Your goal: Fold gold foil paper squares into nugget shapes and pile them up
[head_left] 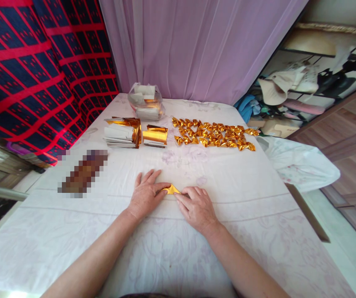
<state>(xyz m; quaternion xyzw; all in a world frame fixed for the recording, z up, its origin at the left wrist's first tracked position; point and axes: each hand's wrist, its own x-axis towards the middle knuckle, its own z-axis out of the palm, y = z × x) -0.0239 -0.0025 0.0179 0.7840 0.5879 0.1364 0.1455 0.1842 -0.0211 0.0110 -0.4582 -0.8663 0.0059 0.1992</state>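
A small piece of gold foil paper (172, 189), partly folded to a peak, lies on the cloth-covered table between my hands. My left hand (145, 193) pins its left end between thumb and index finger, while the other fingers spread on the cloth. At its right end, my right hand (198, 207) grips the paper with thumb and fingertips, its remaining fingers curled. The fingers cover both ends of the piece. Beyond my hands stand a large stack of foil sheets (120, 134) and a smaller stack of foil sheets (155, 135). Several folded gold foil pieces (217, 134) lie in rows at the right.
A clear plastic bag (146, 101) with more sheets stands at the table's back. A blurred-out brown object (83, 173) lies at the left. Purple curtain (196, 49) hangs behind the table (243, 240). Along the right side are a white plastic bag (302, 161) and shelves with a hat (274, 85).
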